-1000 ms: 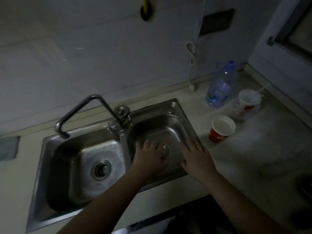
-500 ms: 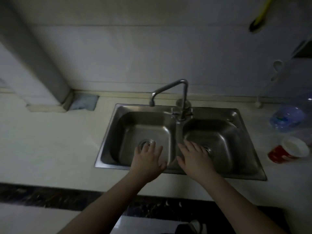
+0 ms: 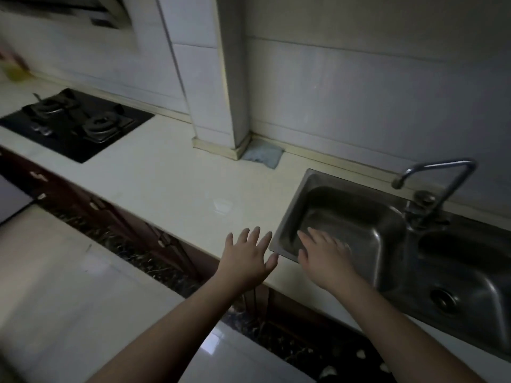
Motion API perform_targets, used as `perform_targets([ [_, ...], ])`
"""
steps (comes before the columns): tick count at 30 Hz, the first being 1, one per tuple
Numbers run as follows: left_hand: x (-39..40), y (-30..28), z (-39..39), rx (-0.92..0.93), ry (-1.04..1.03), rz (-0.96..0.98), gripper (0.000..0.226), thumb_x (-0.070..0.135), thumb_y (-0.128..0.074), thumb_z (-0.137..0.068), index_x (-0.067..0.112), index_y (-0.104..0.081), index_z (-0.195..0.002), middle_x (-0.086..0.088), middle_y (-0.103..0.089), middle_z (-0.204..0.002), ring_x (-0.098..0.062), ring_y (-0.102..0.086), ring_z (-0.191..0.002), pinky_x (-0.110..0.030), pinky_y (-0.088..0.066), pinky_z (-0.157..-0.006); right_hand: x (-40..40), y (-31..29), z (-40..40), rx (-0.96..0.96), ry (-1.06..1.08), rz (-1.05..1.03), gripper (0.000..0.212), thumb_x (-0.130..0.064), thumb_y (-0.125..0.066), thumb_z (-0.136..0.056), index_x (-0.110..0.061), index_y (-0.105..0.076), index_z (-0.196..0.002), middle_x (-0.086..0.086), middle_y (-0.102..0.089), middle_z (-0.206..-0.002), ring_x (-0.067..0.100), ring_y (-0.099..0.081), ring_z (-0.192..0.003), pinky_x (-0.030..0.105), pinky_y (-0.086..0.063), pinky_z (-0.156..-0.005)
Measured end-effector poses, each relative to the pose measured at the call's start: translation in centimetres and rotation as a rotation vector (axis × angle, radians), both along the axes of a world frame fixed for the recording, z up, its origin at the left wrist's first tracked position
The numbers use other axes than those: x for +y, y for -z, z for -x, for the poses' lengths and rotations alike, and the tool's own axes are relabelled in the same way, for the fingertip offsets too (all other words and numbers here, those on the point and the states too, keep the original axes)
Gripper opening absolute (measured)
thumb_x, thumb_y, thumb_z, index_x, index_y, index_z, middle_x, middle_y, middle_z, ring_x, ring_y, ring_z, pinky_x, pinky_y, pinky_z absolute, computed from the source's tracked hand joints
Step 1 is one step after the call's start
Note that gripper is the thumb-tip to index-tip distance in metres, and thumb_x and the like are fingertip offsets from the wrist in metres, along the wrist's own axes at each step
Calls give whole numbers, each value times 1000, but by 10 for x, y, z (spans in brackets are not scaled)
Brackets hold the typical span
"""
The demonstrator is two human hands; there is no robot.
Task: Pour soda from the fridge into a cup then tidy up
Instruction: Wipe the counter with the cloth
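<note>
My left hand (image 3: 247, 258) is stretched out over the front edge of the pale counter (image 3: 166, 178), fingers spread, holding nothing. My right hand (image 3: 325, 258) hovers over the front left corner of the steel double sink (image 3: 290, 217), fingers apart and empty. No cup, soda bottle or fridge shows in this view.
A curved tap (image 3: 439, 183) stands behind the sink's divider. A grey-blue cloth (image 3: 262, 156) lies at the foot of a tiled wall column (image 3: 215, 78). A black two-burner hob (image 3: 72, 123) is set into the counter at far left. Dark cabinet fronts (image 3: 116, 217) run below.
The view has swung left: the cups and water bottle have left the frame and the hob has come in. Both hands have shifted left along the sink, staying open.
</note>
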State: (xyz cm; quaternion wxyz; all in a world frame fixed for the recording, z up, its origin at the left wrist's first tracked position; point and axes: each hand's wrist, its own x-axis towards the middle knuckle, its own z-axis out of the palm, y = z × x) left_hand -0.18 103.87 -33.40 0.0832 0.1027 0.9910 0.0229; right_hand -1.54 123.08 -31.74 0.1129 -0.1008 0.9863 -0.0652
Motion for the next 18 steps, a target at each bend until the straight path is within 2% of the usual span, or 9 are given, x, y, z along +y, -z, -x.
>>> perform_targets([
  [2, -17, 0, 0, 17, -41, -16, 82, 64, 5, -81, 31, -19, -152, -1, -20, -161, -24, -18, -147, -50, -16, -115, -22, 1, 7, -4, -40, 2, 53, -39, -27, -100, -26, -20, -151, 0, -18, -158, 19, -16, -144, 39, -16, -115],
  [4, -30, 1, 4, 20, -72, -28, 88, 64, 9, -76, 31, -21, -152, -2, -22, -160, -24, -19, -147, -50, -18, -114, -41, 5, 14, -5, -63, 12, 53, -38, -28, -99, -26, -22, -150, 1, -21, -158, 19, -18, -144, 39, -18, -115],
  [8, -48, 5, 20, 36, -101, -24, 85, 63, 4, -79, 29, -26, -151, -4, -31, -156, -25, -26, -144, -48, -22, -111, -64, 16, 29, 19, -61, 13, 52, -37, -30, -98, -26, -27, -148, 0, -27, -155, 18, -22, -142, 38, -21, -113],
  [13, -64, 11, 54, 22, -96, -43, 81, 62, -2, -82, 27, -32, -149, -3, -38, -152, -24, -32, -141, -46, -27, -110, -80, 31, 63, -30, -81, 33, 52, -40, -31, -98, -26, -27, -148, 2, -20, -158, 20, -17, -144, 39, -19, -115],
  [16, -74, 16, 78, 38, -71, -58, 74, 59, -11, -88, 24, -42, -145, -5, -49, -145, -25, -41, -136, -45, -36, -106, -91, 34, 89, -47, -93, 45, 53, -40, -31, -98, -25, -26, -149, 1, -21, -158, 20, -18, -144, 39, -19, -114],
  [18, -79, 15, 95, 16, -56, -44, 74, 58, -7, -89, 24, -40, -146, -5, -47, -146, -25, -39, -138, -44, -34, -107, -96, 35, 106, -56, -98, 60, 52, -39, -31, -98, -24, -28, -148, 1, -22, -157, 20, -19, -144, 39, -19, -114],
])
